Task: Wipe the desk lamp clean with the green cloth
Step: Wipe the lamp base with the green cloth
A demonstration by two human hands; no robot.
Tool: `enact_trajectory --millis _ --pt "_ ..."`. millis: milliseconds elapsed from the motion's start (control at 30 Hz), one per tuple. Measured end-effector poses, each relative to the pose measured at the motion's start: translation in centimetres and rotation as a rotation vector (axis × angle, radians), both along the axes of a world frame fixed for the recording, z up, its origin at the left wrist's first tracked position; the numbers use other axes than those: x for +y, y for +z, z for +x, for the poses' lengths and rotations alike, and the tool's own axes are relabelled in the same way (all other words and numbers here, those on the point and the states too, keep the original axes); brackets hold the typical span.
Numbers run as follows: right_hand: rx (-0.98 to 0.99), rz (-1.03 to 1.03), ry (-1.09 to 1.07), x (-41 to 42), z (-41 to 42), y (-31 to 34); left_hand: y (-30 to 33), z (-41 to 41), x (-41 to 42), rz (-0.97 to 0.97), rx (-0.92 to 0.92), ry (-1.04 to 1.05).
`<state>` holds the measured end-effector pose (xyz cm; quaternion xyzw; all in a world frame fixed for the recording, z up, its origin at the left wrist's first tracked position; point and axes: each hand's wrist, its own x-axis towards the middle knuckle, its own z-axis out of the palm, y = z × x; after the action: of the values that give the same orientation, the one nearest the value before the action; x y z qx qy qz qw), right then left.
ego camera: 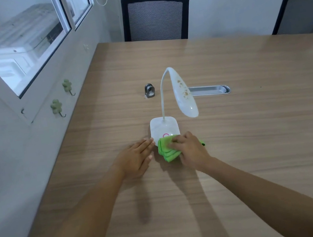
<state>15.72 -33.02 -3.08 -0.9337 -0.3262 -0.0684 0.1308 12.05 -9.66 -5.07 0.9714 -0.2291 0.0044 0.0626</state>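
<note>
The green cloth (167, 150) hides the lamp base's (163, 128) near edge.

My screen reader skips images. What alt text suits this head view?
A right hand presses a green cloth on the base of a white desk lamp while the left hand lies flat beside it; brown specks dot the lamp head.

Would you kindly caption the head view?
Right hand presses green cloth against stained lamp's base; left hand steadies.
</note>
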Motion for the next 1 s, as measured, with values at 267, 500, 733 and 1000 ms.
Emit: enact_trajectory --millis 267,500,733,1000 --pt "0.025 0.096 -0.099 -2.2 2.5 2.2 0.3 -0.1 -0.5 0.002 -0.002 0.014" --pt "0.24 0.061 -0.123 -1.3 1.0 2.4 0.6 0.0 -0.7 0.08 -0.026 0.03" --pt "0.486 0.331 -0.269 -2.8 0.8 5.1 3.3 -0.1 -1.5 0.115 -0.007 0.127" --pt "1.155 0.931 -0.427 -0.8 -0.7 5.1 5.8 -1.0 -4.0 -0.852 0.516 0.553"
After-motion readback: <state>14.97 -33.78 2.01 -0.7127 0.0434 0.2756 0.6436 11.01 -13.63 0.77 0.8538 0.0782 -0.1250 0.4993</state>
